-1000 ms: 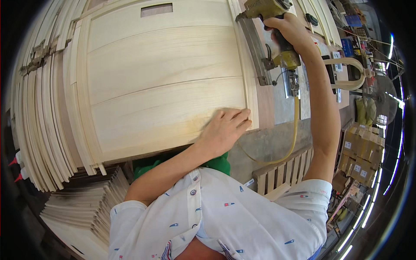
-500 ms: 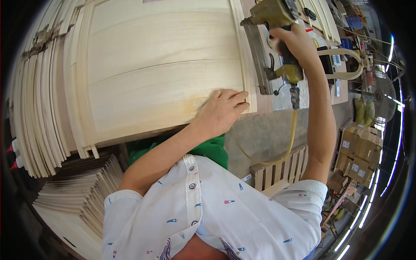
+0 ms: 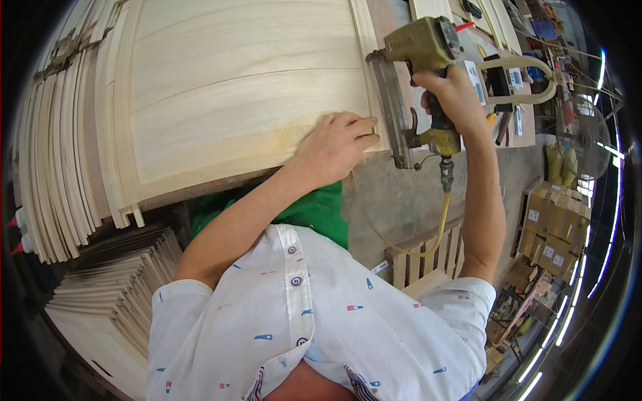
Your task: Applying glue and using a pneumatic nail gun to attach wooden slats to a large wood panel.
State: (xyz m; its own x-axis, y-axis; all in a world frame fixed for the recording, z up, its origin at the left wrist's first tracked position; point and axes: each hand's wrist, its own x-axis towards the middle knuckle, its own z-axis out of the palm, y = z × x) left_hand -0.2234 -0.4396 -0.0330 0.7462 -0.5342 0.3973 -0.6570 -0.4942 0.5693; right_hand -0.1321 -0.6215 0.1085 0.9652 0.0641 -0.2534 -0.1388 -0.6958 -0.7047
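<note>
1. Nail gun (image 3: pixel 421 43), one o'clock: right hand (image 3: pixel 458 100) wraps round it.
2. Wooden panel (image 3: pixel 247 87), eleven o'clock: left hand (image 3: pixel 334 148) rests at its four o'clock side; whether it pinches anything, I cannot tell.
3. Yellow hose (image 3: pixel 445 204) hangs from the gun's six o'clock end.

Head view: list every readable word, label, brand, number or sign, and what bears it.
No text reads clearly.
Nail gun in the right hand: lettering too blurred.
Cardboard boxes: white labels, too small.
White tag by the slatted pallet: too small.
Label beside the right hand: too small.
</note>
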